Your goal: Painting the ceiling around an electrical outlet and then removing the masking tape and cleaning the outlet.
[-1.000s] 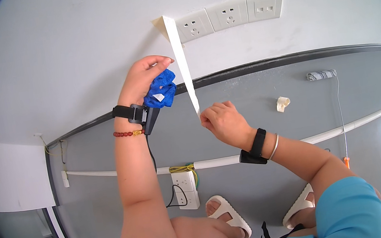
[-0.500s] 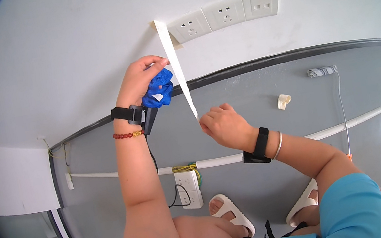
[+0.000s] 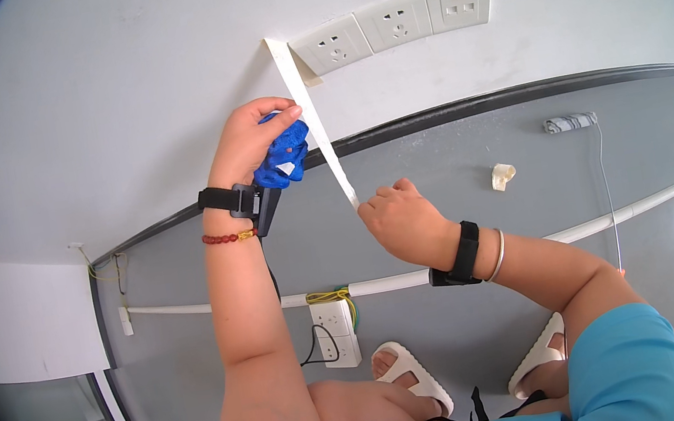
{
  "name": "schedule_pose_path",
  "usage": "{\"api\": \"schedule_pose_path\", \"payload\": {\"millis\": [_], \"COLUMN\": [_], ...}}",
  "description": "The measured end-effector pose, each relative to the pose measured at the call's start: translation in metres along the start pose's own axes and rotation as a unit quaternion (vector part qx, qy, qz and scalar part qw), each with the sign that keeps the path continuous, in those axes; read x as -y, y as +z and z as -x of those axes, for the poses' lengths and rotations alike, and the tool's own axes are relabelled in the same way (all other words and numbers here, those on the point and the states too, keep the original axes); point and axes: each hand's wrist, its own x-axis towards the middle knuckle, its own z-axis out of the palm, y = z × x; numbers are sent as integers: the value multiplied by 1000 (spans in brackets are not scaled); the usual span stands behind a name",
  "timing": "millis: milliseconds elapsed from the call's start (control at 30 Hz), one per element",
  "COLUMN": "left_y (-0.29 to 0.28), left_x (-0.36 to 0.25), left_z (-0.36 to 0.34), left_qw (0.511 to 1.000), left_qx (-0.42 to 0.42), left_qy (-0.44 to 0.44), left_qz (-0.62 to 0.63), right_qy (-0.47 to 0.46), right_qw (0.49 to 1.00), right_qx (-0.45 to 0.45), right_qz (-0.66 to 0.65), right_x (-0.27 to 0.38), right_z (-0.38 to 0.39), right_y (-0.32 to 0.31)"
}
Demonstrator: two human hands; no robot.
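Observation:
A long strip of white masking tape (image 3: 315, 130) stands away from the wall beside the left edge of the socket plates (image 3: 331, 44). Its upper end bends back to the wall, and a short piece shows along the leftmost plate's lower left. Closed on the strip's lower end is my right hand (image 3: 407, 221), the fingertips partly hidden. My left hand (image 3: 240, 140) is wrapped round a crumpled blue cloth (image 3: 285, 152) with a small white scrap on it. The left thumb and forefinger come right up to the strip; whether they touch it I cannot tell.
A crumpled piece of used tape (image 3: 503, 176) and a paint roller (image 3: 570, 122) with a long thin handle lie on the grey floor. A white pipe (image 3: 388, 283) crosses in front of my feet, near a power strip (image 3: 336, 334) with cables. A dark skirting (image 3: 428, 118) edges the wall.
My right hand has moved slightly right with the tape's end. The strip's upper bend stands a little further left from the socket plates. My left hand has hardly moved.

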Motion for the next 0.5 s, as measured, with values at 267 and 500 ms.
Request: {"api": "schedule_pose_path", "payload": {"millis": [267,500], "left_y": [12,20], "left_x": [-4,-1], "left_z": [2,-2], "left_qw": [1000,996], "left_qx": [-21,-66], "left_qy": [3,45], "left_qz": [21,30], "right_qy": [14,12], "right_qw": [994,952], "right_qx": [42,189], "right_qz": [99,243], "right_x": [1,7], "right_z": [-1,-4], "right_y": [-7,-19]}}
